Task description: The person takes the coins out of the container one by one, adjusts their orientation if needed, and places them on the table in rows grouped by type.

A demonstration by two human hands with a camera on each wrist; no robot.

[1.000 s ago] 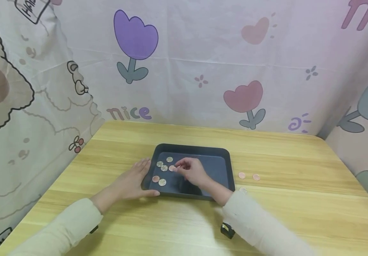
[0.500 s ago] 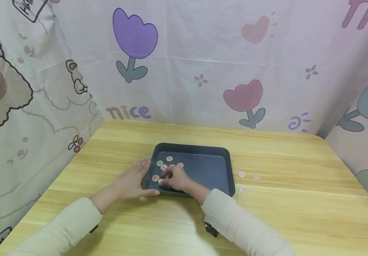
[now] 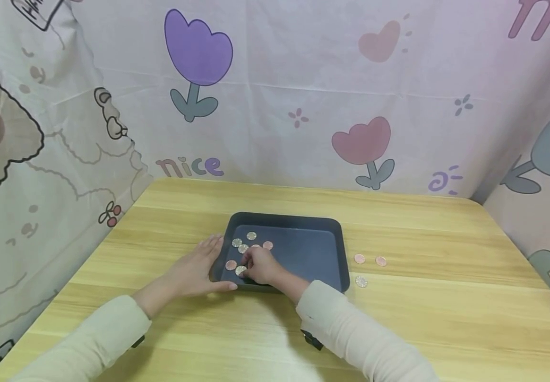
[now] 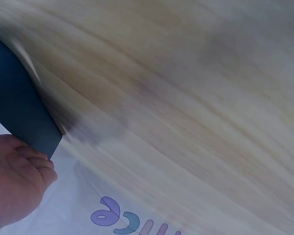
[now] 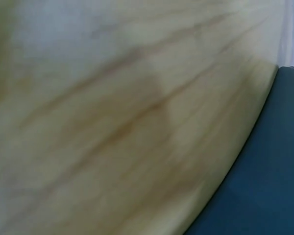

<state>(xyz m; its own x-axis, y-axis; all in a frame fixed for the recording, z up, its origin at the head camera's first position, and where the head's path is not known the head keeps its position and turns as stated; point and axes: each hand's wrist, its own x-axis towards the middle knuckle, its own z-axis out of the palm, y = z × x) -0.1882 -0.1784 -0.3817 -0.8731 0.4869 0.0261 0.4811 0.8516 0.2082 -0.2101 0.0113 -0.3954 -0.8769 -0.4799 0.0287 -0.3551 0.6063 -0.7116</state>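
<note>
A dark shallow baking tray (image 3: 284, 216) sits on the wooden table, with several gold and copper coins towards its left end. My left hand (image 3: 198, 269) rests against the tray's left side, fingers along the wall and thumb by the front corner. In the left wrist view, the left hand's fingers (image 4: 36, 166) lie against the tray's wall. Inside the tray, my right hand (image 3: 263, 267) has its thumb and forefinger bent at the edge of a gold coin (image 3: 240, 270), which lies flat. A copper coin (image 3: 231, 265) is just left of it. The right wrist view shows no hand.
Right of the tray, two copper coins (image 3: 359, 259) and a paler silvery coin (image 3: 361, 281) lie on the table (image 3: 423, 307). A patterned cloth (image 3: 265, 95) hangs behind the table's back edge.
My right hand has moved left and towards the front of the tray, from a copper coin to the gold one. A copper coin now shows where the hand was. My left hand stays put.
</note>
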